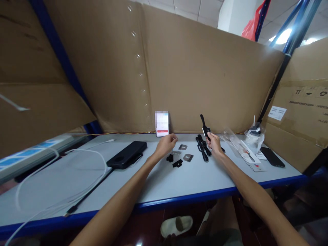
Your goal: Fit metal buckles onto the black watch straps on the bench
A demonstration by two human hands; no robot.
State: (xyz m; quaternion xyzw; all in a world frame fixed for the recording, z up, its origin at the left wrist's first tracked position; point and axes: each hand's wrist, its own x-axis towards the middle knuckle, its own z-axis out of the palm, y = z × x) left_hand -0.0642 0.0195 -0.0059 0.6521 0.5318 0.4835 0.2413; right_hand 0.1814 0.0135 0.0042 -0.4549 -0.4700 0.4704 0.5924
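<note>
My right hand (214,142) grips a black spokeshave (205,130) by its lower handle and holds it upright above the table. More black spokeshaves (202,147) lie just left of that hand. My left hand (166,145) is raised over the table in front of the phone, fingertips pinched together; whatever they hold, if anything, cannot be made out. Below and right of it lie two grey metal blades (188,157) with slots. Two small black cap pieces (177,163) rest near the blades, and a small clear plastic bag (176,152) lies between them.
A lit phone (162,124) leans against the cardboard wall (184,68). On the left are a black power bank (127,154), white cables (105,160) and a power strip (33,153). At right are clear packaging (243,152), a bagged cup (253,136) and a dark phone (273,157).
</note>
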